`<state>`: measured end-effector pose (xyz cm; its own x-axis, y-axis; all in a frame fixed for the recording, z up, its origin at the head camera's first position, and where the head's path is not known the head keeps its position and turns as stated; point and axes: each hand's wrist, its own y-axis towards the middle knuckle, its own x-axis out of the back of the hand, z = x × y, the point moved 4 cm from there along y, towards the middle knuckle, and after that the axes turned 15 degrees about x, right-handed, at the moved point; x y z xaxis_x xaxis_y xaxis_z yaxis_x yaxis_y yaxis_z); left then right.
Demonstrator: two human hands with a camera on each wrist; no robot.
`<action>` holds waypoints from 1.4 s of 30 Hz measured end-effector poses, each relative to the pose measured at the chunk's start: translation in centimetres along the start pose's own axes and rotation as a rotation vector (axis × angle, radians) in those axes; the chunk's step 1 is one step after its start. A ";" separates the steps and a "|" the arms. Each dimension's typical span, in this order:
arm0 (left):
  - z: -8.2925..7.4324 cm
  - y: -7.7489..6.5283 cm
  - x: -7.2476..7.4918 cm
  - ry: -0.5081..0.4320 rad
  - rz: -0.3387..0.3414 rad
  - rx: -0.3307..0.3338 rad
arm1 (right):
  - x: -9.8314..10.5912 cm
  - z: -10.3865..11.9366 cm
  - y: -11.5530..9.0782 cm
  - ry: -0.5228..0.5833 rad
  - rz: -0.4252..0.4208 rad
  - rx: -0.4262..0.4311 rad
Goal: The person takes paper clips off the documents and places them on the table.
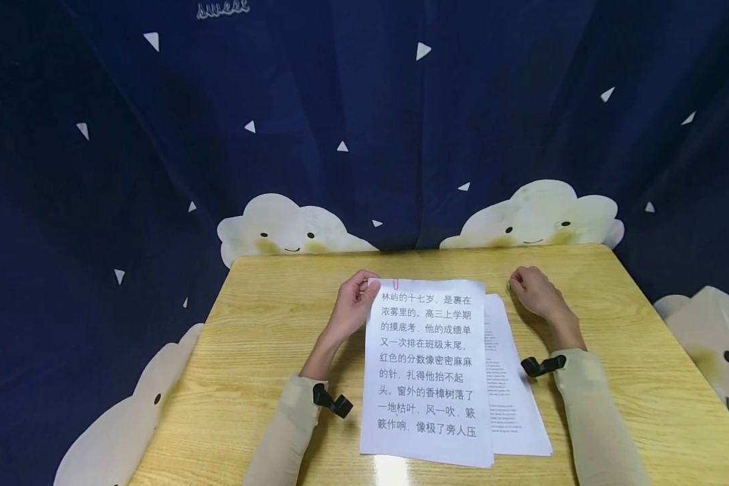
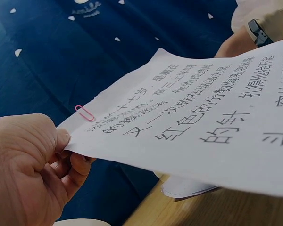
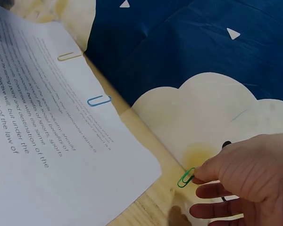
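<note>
My left hand (image 1: 354,302) pinches the top left corner of a sheet of paper (image 1: 428,398) with large printed Chinese characters, held up above the table. A pink paper clip (image 2: 85,113) sits on that sheet's top edge, close to my left thumb. Between the thumb and fingers of my right hand (image 3: 254,179) is a green paper clip (image 3: 186,177), apart from any paper. Partly covered by the raised sheet, other paper (image 1: 516,412) with small English print lies on the table. In the right wrist view its top edge carries a yellow paper clip (image 3: 69,56) and a blue paper clip (image 3: 99,100).
The wooden table (image 1: 267,351) extends on both sides of the papers. Behind it hangs a dark blue curtain (image 1: 364,88) with white triangles and cloud faces. Each wrist wears a black strap with a small camera.
</note>
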<state>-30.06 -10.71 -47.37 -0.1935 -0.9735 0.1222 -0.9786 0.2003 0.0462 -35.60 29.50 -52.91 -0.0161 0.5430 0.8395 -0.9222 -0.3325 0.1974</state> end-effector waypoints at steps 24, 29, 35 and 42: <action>0.3 0.1 0.1 0.006 -0.005 0.008 | -0.7 -1.1 0.0 -0.027 -0.032 -0.065; 0.3 0.1 0.1 0.007 -0.008 0.001 | -0.7 -1.4 -0.2 -0.040 -0.050 -0.071; 0.3 0.1 0.1 0.016 -0.015 -0.003 | -0.8 -1.7 -0.5 -0.069 -0.076 -0.068; 0.0 0.0 0.0 0.019 -0.014 -0.014 | -0.8 -2.1 -0.5 -0.073 -0.093 -0.070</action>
<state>-30.06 -10.69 -47.38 -0.1778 -0.9740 0.1405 -0.9802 0.1879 0.0624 -35.93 30.78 -54.76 0.0969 0.5105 0.8544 -0.9432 -0.2271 0.2426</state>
